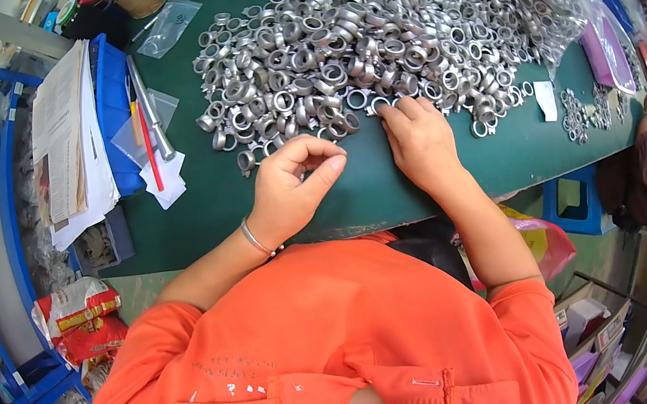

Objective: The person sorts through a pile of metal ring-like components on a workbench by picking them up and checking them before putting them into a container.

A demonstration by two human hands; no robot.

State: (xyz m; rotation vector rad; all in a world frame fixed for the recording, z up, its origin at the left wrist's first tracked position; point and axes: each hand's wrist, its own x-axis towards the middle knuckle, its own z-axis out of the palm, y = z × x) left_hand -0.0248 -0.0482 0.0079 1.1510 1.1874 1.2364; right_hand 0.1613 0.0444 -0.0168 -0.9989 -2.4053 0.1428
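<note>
Perhaps a nudge from the right hand (425, 142), fingers bunched, spills metal rings (347, 24) nearward; left hand (288, 189) curls, fingertips close; grips unclear.

2 hands (285, 195) (425, 145) beside heaped metal rings (348, 31); green tabletop (364, 196) beneath

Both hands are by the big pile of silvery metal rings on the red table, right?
Not quite: the head view shows the table is green, not red. The left hand and the right hand are indeed by the big pile of silvery metal rings.
</note>
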